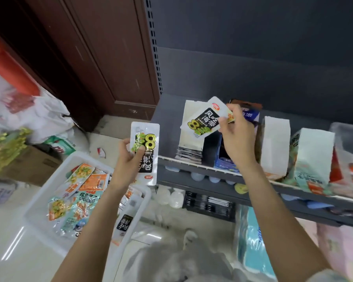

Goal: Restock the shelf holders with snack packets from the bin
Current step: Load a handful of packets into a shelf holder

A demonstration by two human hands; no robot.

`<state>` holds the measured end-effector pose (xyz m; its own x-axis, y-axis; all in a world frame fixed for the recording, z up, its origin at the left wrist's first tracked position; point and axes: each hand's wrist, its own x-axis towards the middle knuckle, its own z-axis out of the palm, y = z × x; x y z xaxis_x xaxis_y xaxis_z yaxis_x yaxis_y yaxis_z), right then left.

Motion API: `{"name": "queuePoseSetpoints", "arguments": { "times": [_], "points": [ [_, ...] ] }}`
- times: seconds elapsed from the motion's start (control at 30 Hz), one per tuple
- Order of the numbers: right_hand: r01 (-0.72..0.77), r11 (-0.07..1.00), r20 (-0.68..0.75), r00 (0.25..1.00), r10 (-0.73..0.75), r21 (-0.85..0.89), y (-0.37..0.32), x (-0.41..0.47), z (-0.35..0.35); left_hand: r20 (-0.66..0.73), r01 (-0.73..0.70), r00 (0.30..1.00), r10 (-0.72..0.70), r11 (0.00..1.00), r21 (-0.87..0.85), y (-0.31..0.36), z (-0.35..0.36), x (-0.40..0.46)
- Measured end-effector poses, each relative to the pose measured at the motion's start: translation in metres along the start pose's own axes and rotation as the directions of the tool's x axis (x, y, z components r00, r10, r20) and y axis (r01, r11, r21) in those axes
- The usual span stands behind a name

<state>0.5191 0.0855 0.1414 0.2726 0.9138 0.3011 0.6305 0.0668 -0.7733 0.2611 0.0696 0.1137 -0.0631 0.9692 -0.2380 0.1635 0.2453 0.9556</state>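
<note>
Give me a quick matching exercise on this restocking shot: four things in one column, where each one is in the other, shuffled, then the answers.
1. left hand
2. right hand
3. white bin
4. white plastic bag

A. on the floor, holding mixed snack packets
B. holding a seaweed packet over the shelf holder
C. by the brown door, at left
D. holding an upside-down seaweed packet above the bin

Pairs: 1-D, 2-B, 3-A, 4-C

A dark brown wooden door (102,58) stands upper left. Right of it rises a dark grey slotted upright (154,47) and back panel (253,47). Below the door lies glossy pale tiled floor (14,247), reflecting streaks of light.
</note>
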Motion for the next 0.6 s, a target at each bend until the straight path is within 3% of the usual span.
{"name": "queuePoseSetpoints", "arguments": {
  "times": [0.1,0.2,0.4,0.6],
  "points": [
    [0.067,0.989,0.052,0.997,-0.061,-0.129,0.004,0.004,0.017,0.005,0.143,0.990,-0.143,0.982,-0.128,0.002,-0.005,-0.001],
    [0.146,0.970,0.152,0.981,-0.117,-0.196,0.011,0.006,0.029,0.133,0.190,0.977,-0.165,0.959,-0.208,0.003,-0.014,0.000],
    [0.147,0.957,0.176,0.979,-0.104,-0.251,0.012,0.020,0.035,0.249,-0.067,0.965,0.085,0.995,-0.079,0.031,-0.028,0.019],
    [0.230,0.907,0.159,0.970,-0.184,-0.352,0.002,0.066,0.033,0.114,-0.166,0.981,0.157,0.983,0.074,0.060,-0.025,0.058]
  ]
}}
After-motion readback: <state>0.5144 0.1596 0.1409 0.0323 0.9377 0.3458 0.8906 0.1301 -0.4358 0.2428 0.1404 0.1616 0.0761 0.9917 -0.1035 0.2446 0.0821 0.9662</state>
